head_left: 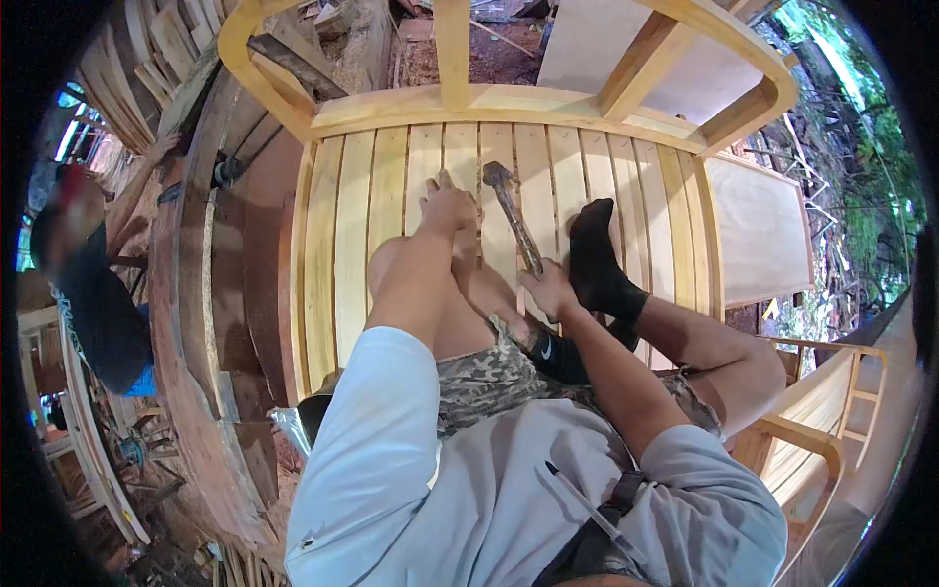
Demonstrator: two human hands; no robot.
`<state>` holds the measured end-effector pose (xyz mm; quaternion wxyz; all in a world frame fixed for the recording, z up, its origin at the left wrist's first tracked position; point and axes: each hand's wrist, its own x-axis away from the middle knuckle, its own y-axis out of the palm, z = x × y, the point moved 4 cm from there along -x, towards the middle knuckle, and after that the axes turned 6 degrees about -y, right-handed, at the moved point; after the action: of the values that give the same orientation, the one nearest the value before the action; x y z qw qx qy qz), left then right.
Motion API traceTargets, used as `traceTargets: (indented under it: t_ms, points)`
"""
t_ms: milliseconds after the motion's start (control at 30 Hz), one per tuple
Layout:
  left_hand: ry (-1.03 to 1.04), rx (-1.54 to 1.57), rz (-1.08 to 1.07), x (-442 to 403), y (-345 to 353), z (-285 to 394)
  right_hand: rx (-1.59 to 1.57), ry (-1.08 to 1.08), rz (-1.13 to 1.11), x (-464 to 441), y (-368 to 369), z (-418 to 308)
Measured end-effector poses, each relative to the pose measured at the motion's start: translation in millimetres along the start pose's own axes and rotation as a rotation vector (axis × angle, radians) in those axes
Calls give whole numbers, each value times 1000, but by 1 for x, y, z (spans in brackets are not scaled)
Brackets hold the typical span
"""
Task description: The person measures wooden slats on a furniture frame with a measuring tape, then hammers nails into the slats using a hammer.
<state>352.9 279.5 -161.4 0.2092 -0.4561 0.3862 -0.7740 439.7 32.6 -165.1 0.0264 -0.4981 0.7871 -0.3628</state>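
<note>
My left hand point(450, 207) rests on the pale wooden slats point(353, 215) of a bench, its visible fingers slightly apart on the wood. No object shows in it, though part of the palm side is hidden. My right hand point(551, 292) is closed around the lower end of a hammer point(518, 223). The hammer lies slanted above the slats, with its head up and to the left, away from my left hand. Rows of small dark nail marks run along the top of the slats. My foot in a black sock point(593, 256) is on the slats right of the hammer.
A curved wooden frame point(381, 110) borders the slats at the top. Long boards point(186, 284) stand on the left, and beyond them is another person point(103, 293) in dark clothing. A flat panel point(758, 230) lies at the right, with another slatted piece point(812, 430) at lower right.
</note>
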Motion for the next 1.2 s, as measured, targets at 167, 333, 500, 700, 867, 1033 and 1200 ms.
traceTargets:
  t_ms: [167,333,500,700,867,1033,1200]
  points:
    - [82,-89,-74,7,0,1,37,34,-95,10,2,4]
    - [-2,108,0,-18,33,-20,-101,109,-58,6,28,65]
    - [93,-252,-97,0,40,-20,-44,20,-50,39,4,17]
    - [92,-232,-213,40,38,-9,7,-23,53,42,10,30]
    - [78,-211,-200,84,24,1,76,42,68,46,6,16]
    - [113,-35,26,108,3,13,160,38,91,44,7,21]
    - [297,548,413,-37,30,-63,35,61,-27,18,8,20]
